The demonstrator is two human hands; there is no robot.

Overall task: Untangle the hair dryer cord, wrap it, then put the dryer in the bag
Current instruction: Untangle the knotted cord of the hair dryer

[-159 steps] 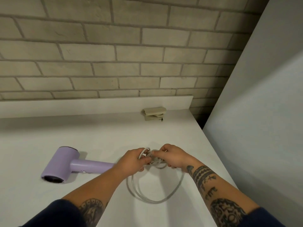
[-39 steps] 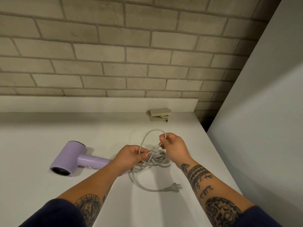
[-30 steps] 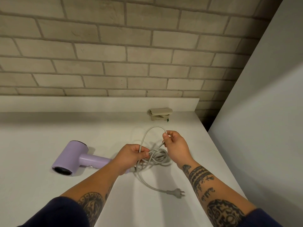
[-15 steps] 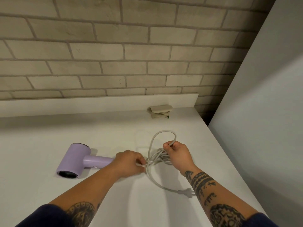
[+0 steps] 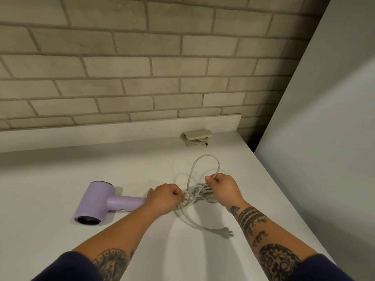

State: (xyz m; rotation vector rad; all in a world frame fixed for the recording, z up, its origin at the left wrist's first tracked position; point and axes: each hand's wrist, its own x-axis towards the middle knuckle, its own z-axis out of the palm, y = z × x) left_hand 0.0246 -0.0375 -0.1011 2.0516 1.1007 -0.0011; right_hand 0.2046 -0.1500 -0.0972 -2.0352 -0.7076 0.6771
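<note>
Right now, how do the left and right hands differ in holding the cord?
The left hand grips the cord beside the hair dryer handle; the right hand pinches a raised loop. The left hand is at the bundle's left, the right hand at its right. Both hold the cord.

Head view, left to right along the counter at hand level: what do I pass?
Lilac hair dryer → left hand → tangled cord bundle → right hand → grey side wall.
</note>
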